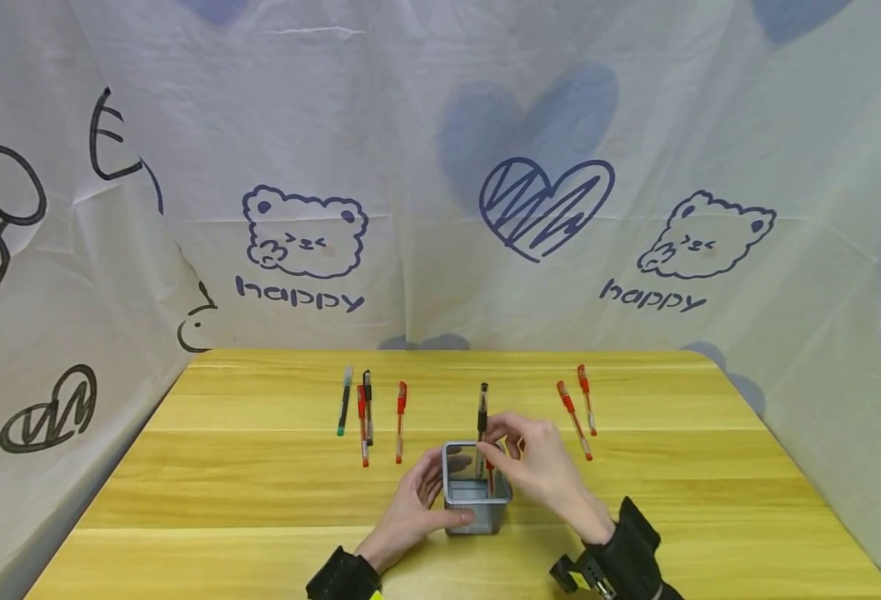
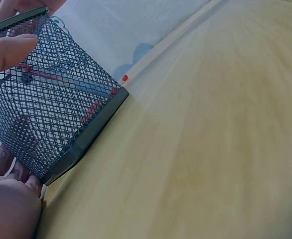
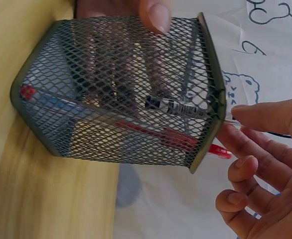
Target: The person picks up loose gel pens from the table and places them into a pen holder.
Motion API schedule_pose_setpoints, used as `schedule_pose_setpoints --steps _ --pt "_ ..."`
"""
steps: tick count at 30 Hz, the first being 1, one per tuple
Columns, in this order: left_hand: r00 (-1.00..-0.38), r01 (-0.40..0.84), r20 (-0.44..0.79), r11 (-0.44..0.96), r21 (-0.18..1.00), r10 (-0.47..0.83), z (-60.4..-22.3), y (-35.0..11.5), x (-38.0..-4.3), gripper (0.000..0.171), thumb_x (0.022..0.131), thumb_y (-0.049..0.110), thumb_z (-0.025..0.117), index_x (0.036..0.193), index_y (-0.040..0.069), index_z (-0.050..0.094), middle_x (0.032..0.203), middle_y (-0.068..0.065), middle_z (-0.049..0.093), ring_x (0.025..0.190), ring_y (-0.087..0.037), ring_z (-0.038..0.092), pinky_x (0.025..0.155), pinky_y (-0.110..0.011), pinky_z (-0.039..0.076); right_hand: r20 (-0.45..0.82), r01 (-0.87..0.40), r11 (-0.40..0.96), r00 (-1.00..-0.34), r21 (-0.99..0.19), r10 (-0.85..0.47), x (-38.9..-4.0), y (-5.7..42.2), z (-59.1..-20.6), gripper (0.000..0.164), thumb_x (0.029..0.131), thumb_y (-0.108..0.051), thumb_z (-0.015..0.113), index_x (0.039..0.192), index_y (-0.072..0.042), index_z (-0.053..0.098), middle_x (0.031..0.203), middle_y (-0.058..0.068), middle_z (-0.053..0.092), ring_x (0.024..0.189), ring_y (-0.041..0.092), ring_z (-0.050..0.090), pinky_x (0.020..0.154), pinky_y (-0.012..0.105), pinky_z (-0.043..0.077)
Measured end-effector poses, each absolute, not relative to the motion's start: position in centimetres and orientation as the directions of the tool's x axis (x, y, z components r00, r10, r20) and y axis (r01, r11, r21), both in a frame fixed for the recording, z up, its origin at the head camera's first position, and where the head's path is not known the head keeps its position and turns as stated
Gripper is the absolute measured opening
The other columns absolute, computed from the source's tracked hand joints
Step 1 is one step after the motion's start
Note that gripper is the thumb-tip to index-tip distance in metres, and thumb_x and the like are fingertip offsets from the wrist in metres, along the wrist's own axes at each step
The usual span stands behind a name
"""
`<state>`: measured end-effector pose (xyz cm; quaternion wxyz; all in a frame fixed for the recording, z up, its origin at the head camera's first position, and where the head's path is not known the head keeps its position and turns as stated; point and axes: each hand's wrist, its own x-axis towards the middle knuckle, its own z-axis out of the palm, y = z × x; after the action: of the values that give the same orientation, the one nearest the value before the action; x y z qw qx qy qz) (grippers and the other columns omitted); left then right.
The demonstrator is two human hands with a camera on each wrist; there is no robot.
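A mesh pen holder (image 1: 475, 518) stands on the table near its front. My left hand (image 1: 417, 504) holds it from the left, thumb across the near side and fingers round the far left side. In the right wrist view my right hand (image 3: 265, 164) pinches a black pen (image 3: 181, 108) between thumb and fingers, its lower end inside the holder. That pen stands upright in the head view, its dark grip and end above the rim. A red pen (image 3: 181, 139) leans inside the holder, its red end just past the rim.
On the left of the table lie a green-tipped pen (image 1: 345, 400), a black pen (image 1: 368, 408) and red pens (image 1: 400, 421). Two more red pens, one nearer (image 1: 575, 419) and one farther (image 1: 587, 400), lie on the right. A printed cloth (image 1: 425, 167) hangs behind the table.
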<state>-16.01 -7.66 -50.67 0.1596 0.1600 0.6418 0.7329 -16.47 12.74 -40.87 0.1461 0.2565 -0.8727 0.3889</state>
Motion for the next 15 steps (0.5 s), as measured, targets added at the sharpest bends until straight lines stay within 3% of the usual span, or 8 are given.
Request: schedule_pose_setpoints --steps 6,12,15 --pt "-0.897 -0.019 0.038 -0.124 0.992 0.441 -50.8 -7.8 -16.0 0.082 0.083 0.010 0.081 0.151 0.009 0.037 0.155 -0.017 0.046 0.147 -0.031 0.039 0.129 -0.039 0.028 0.433 -0.553 0.590 -0.832 -0.589 -0.348 -16.4 12.6 -41.0 0.011 0.086 -0.008 0.077 0.094 -0.010 0.070 0.079 0.000 0.075 0.055 -0.004 0.036 0.050 0.013 0.026" --pt "-0.898 -0.028 0.031 -0.128 0.991 0.439 -50.7 -7.8 -15.9 0.082 0.083 0.009 0.081 0.151 0.009 0.036 0.155 -0.016 0.046 0.148 -0.031 0.038 0.129 -0.041 0.026 0.449 -0.563 0.575 -0.825 -0.594 -0.344 -16.3 12.9 -41.1 0.009 0.085 -0.010 0.078 0.091 -0.009 0.071 0.078 0.001 0.076 0.057 -0.007 0.038 0.050 0.013 0.030" --pt "-0.899 -0.028 0.027 -0.118 0.993 0.436 -50.7 -7.8 -16.0 0.084 0.082 0.009 0.082 0.151 0.009 0.036 0.154 -0.015 0.047 0.146 -0.025 0.042 0.129 -0.037 0.028 0.472 -0.546 0.562 -0.833 -0.621 -0.289 -16.4 13.9 -40.6 0.009 0.085 -0.012 0.078 0.091 -0.008 0.073 0.076 0.001 0.075 0.058 -0.005 0.042 0.051 0.014 0.035"
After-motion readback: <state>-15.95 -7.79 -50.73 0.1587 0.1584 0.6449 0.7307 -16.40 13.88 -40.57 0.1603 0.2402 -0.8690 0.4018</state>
